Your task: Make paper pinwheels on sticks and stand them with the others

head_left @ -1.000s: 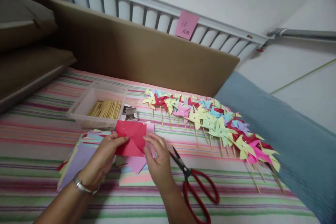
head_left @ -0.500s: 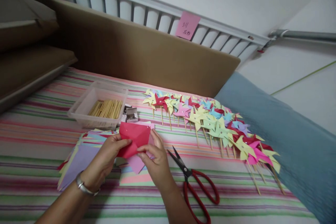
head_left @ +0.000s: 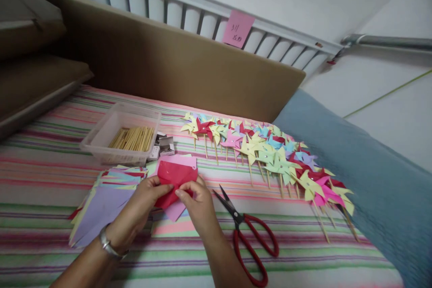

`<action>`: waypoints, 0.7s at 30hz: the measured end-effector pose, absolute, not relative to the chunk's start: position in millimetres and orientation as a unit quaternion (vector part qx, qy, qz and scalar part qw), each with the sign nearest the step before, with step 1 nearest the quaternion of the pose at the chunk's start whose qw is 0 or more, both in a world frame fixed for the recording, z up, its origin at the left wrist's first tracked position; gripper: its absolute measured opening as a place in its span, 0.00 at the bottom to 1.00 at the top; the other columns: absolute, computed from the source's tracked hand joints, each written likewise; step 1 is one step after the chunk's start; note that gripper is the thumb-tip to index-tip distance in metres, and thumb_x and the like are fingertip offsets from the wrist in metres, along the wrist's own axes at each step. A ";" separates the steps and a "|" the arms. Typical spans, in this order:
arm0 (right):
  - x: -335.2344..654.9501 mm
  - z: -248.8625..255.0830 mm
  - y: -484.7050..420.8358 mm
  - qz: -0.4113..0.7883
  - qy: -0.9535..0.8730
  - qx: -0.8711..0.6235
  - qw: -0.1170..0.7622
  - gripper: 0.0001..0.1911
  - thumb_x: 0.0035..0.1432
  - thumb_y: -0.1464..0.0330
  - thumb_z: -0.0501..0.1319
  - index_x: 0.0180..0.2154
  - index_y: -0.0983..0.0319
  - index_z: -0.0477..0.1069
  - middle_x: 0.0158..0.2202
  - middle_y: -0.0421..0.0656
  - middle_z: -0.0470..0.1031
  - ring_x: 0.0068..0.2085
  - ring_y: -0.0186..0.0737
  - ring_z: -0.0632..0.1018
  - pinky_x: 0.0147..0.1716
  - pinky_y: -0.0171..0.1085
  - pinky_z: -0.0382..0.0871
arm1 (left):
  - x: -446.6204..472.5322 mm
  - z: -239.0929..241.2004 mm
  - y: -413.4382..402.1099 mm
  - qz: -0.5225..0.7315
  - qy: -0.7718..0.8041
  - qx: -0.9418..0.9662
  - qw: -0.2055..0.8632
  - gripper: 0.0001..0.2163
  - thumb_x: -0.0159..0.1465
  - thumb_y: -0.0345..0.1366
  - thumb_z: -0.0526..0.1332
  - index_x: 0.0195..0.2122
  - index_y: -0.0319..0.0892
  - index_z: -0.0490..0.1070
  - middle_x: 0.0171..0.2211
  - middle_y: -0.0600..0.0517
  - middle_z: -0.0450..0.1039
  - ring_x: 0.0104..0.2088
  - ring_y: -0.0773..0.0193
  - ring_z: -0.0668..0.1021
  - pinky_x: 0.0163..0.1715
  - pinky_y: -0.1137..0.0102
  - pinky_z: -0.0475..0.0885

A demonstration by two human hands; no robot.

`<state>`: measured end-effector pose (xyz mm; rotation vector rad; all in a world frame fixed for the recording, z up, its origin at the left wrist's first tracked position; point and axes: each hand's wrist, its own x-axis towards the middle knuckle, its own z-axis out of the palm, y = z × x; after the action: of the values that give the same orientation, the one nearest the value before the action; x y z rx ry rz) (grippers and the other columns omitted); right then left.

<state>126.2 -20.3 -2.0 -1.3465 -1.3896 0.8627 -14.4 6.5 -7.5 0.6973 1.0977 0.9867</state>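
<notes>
While the left hand [head_left: 145, 197] pinches red paper [head_left: 177, 172] at seven o'clock in view, the right hand [head_left: 200, 204] has a narrow grip on its four o'clock side; scissors [head_left: 238, 218] lie beyond, pinwheels [head_left: 279, 166] at the paper's two o'clock.

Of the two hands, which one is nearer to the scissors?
Right. The right hand holds the red paper just left of the scissors; the left hand grips the same paper's left side, farther away.
</notes>
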 end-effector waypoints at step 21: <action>126.7 -7.6 -16.5 0.307 -0.558 -0.601 0.482 0.07 0.45 0.73 0.65 0.20 0.61 0.68 0.29 0.40 0.69 0.36 0.41 0.71 0.40 0.38 0.62 | -11.8 -8.1 2.9 0.414 0.451 0.333 0.718 0.08 0.45 0.34 0.70 0.26 0.40 0.77 0.21 0.53 0.77 0.21 0.67 0.73 0.24 0.74 0.65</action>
<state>126.7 -16.5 -7.6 -1.4661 -1.3613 0.7483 -11.8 2.9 -8.1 0.7365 0.9971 0.9152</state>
